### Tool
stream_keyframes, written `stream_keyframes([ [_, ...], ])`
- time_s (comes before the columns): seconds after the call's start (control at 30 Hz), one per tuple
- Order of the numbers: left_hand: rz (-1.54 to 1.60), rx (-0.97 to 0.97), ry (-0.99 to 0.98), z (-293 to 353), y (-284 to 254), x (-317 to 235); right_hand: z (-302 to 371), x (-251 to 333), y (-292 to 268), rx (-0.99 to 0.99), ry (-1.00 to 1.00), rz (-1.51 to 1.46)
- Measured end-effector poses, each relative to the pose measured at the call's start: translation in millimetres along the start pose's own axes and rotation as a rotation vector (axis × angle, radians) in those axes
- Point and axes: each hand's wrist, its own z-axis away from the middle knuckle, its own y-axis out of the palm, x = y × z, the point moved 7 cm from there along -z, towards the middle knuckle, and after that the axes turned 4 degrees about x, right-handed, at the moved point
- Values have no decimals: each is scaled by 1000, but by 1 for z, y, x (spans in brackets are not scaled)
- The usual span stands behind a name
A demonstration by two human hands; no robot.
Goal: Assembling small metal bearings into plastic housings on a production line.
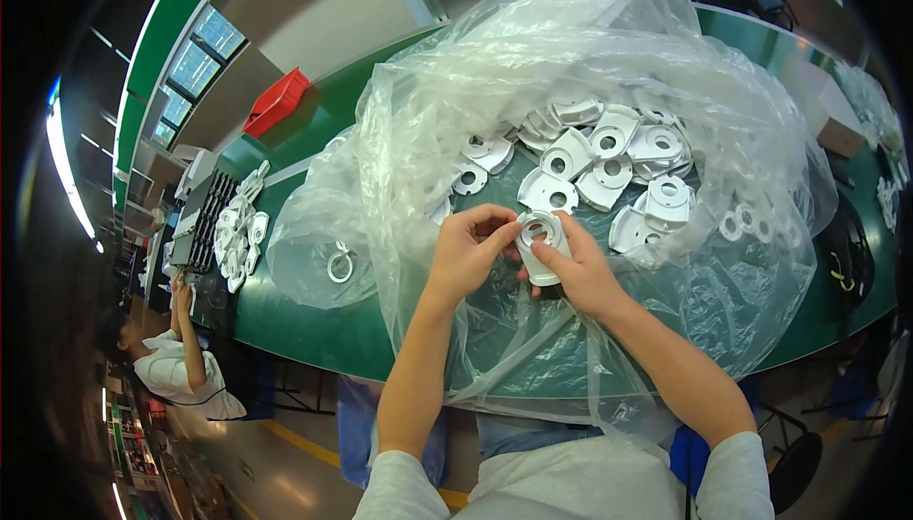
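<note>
In front of me I hold a white plastic part (542, 271) with a round ringed opening at its top end and a flat, longer lower end. My right hand (582, 271) is closed around its right side, the thumb lying across its face. My left hand (473, 252) pinches at the left rim of the ring, thumb and forefinger together; whether a small piece is between them I cannot tell. Just beyond my hands lies a heap of similar white parts (610, 142) inside a large clear plastic bag (609, 330) spread over the green table (295, 330).
A loose white ring (339, 266) lies to the left, several more rings (747, 223) to the right. Farther left are a red bin (277, 102), a pile of white parts (238, 235) and a person (185, 368) at work. A cardboard box (823, 106) stands far right.
</note>
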Motion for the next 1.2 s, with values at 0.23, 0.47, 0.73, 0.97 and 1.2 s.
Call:
stream_keyframes([
  [0.23, 6, 32, 32, -1, 1, 1, 0, 1, -1, -17, -14, 36],
  [0.47, 8, -23, 40, 4, 5, -5, 1, 3, -3, -19, -2, -32],
  [0.73, -319, -2, 359, 7, 8, -34, 3, 8, -4, -43, -98, 316],
  [0.97, -306, 36, 376, 9, 7, -37, 3, 10, -2, -24, -113, 418],
  [1.2, -250, 51, 383, 7, 2, -33, 4, 15, 4, -21, -134, 471],
])
